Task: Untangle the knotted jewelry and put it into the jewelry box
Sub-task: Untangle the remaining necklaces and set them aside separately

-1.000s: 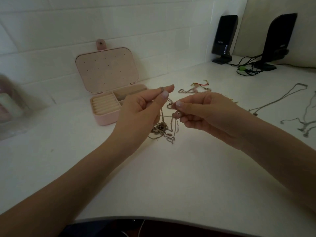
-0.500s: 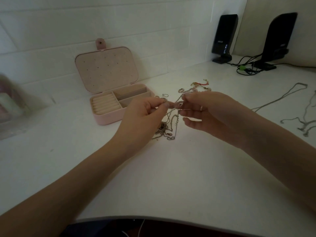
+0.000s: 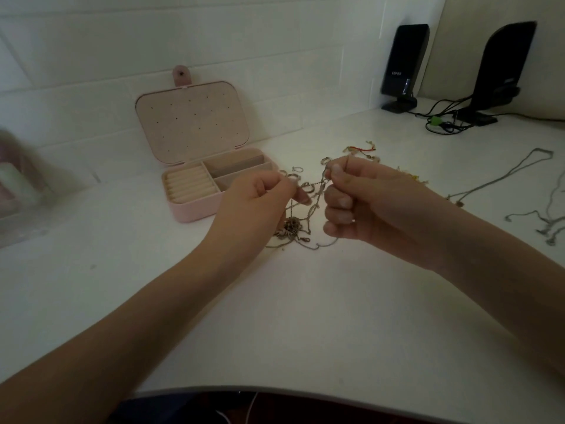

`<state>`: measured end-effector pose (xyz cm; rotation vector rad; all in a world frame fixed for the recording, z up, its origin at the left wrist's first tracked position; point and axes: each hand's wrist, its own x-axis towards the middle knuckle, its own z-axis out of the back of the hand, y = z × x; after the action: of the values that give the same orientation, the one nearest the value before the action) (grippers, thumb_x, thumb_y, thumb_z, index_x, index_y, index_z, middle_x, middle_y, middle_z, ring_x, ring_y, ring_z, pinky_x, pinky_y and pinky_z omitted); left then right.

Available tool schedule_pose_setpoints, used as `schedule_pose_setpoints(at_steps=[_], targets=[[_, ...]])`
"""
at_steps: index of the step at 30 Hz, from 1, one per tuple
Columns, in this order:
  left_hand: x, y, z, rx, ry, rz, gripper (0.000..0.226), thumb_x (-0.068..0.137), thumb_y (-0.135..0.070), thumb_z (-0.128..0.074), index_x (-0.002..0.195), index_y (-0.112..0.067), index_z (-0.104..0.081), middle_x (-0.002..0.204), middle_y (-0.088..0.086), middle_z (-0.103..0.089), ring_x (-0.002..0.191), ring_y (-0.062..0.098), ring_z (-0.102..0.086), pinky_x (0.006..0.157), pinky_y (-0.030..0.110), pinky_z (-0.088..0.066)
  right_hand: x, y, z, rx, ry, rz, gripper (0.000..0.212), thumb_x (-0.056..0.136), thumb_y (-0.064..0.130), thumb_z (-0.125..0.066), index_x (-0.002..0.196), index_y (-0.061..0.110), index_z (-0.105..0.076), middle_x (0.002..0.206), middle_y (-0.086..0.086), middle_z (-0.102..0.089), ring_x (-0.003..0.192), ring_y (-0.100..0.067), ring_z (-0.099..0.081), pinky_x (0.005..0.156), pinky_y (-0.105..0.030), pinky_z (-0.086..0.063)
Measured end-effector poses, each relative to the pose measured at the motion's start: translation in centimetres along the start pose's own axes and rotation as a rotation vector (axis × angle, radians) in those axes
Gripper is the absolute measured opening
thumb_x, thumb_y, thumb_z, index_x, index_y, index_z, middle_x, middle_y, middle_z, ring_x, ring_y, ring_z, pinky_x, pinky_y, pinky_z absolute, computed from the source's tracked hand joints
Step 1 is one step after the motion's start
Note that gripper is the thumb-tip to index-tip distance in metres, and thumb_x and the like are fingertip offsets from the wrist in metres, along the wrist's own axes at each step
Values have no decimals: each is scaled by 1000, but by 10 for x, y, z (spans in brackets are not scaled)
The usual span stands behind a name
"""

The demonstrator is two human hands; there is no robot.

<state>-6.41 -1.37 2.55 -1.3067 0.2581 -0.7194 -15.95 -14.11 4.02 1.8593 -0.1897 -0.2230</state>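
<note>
A knotted bunch of thin chains (image 3: 293, 231) lies on the white table, with strands rising up between my hands. My left hand (image 3: 260, 200) pinches one strand at its fingertips. My right hand (image 3: 363, 200) pinches another strand between thumb and forefinger, the other fingers curled. The two hands are a few centimetres apart above the knot. The pink jewelry box (image 3: 195, 206) stands open just left of my left hand, its lid leaning on the wall, ring rolls and compartments showing.
Several small rings (image 3: 295, 172) and a red-and-gold bracelet (image 3: 362, 149) lie behind my hands. Loose silver chains (image 3: 516, 175) spread at the right. Two black speakers (image 3: 403, 65) with cables stand at the back right. A blurred container (image 3: 15, 185) sits at the left edge.
Both hands have dropped lower toward the table and drawn slightly apart, stretching the strands between them. The knot stays on the table.
</note>
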Motion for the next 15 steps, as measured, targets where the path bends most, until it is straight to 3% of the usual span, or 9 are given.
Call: schedule_pose_setpoints(at_steps=[4,9,15], targets=[[0,0,2,24,-12,25,33,91,-15,-53,61,-14,-63,36,-6,-31,31,5,-22,35,14,-20,-1,2,2,-165,-19,24,12,98,20,-50,87,15,-54,53,5,-28,47,-9,-24,47,-20,-39],[1,0,3,39,-44,15,30,92,-13,-50,65,-15,-64,37,-9,-32,32,4,-25,35,15,-22,-2,7,8,-313,-36,56,8,95,20,-55,91,14,-59,58,4,-20,51,-11,-17,44,-18,-29],[1,-2,3,-73,-36,19,33,101,-16,-42,74,-16,-62,37,-11,-30,31,4,-22,34,14,-20,-2,10,12,-517,-54,98,16,93,24,-58,98,9,-61,52,7,-27,47,-9,-23,43,-17,-34]])
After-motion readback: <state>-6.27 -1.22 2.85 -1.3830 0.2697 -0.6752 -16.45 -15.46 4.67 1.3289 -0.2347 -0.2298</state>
